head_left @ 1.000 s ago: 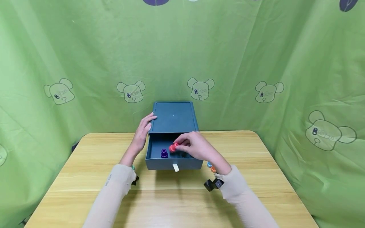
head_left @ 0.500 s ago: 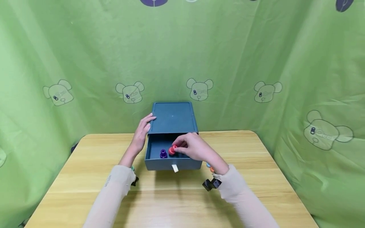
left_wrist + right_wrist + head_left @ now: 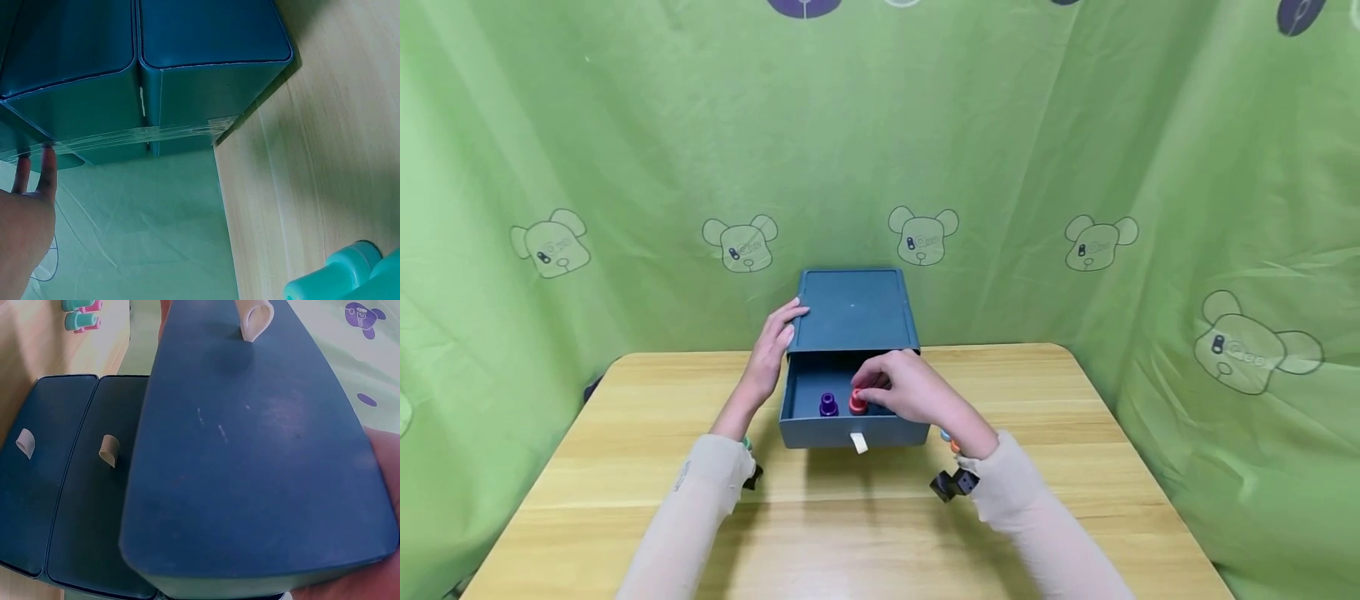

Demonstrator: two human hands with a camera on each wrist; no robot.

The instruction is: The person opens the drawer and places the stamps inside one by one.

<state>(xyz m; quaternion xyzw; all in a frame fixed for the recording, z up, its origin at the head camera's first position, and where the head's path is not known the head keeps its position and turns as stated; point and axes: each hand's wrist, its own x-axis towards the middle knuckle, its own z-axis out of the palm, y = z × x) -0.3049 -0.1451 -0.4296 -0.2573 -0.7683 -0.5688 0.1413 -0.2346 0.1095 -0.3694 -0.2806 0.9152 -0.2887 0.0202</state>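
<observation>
Inside the open blue plastic drawer (image 3: 820,433), near its front edge, the right hand (image 3: 913,387) pinches a red stepped peg (image 3: 857,407). The left hand (image 3: 767,353), fingers spread, touches the blue boxy cabinet's (image 3: 853,312) left edge.

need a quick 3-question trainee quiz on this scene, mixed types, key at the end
1. Multiple choice: what does the right hand hold?
A) blue piece
B) red piece
C) orange piece
2. True or false: the left hand rests against the left side of the cabinet.
3. Short answer: in the head view, which piece stands in the open drawer, just left of the red piece?

Key:
1. B
2. True
3. The purple piece
</observation>
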